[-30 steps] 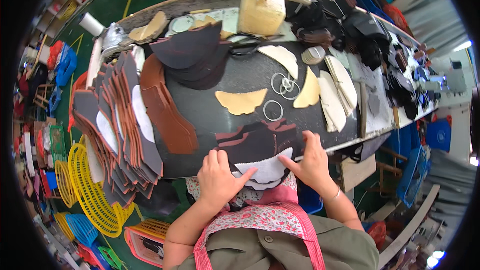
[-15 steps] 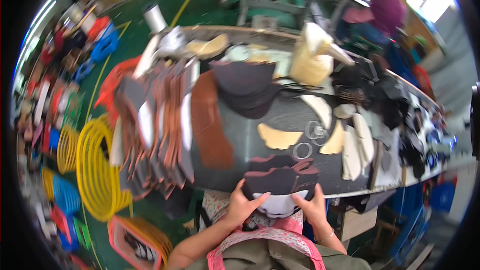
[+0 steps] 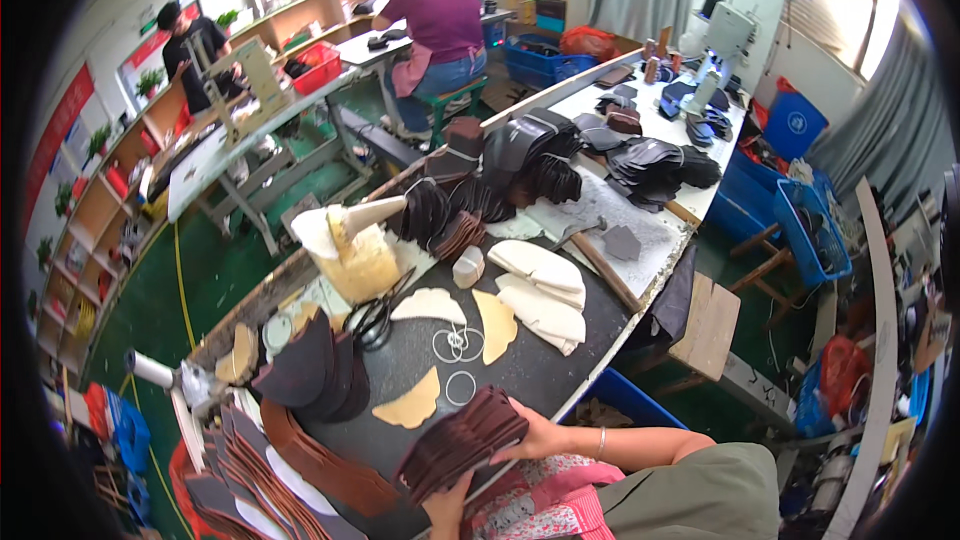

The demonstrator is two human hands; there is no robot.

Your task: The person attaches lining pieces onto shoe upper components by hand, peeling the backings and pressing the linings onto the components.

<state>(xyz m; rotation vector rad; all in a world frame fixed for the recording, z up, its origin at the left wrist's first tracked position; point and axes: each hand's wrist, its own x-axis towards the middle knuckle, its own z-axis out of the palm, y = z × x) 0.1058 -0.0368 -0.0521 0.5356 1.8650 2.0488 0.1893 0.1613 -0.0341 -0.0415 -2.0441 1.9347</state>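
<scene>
A thick stack of dark brown leather pieces [image 3: 465, 445] is held between my two hands at the near edge of the black-topped table. My left hand [image 3: 450, 502] grips its lower end, with part of the fingers hidden. On the right side, my right hand [image 3: 535, 435] closes round the other end, thumb over the top. Just beyond the stack lie a loose rubber band [image 3: 460, 388] and a small tangle of bands [image 3: 456, 344]. Beside them are a tan curved piece [image 3: 408, 400] and another tan piece [image 3: 494, 327].
Dark cut pieces [image 3: 315, 370], brown strips [image 3: 330, 465] and layered pieces [image 3: 255, 480] cover the left. Scissors [image 3: 373, 323], cream pads [image 3: 540, 310] and a hammer [image 3: 582, 230] lie farther back. A wooden stool [image 3: 706, 325] stands right. Two people are at work beyond.
My view has swung to the right, bringing the far benches into sight. The stack has turned in my hands: its layered edges now face up, and the white face seen before is hidden.
</scene>
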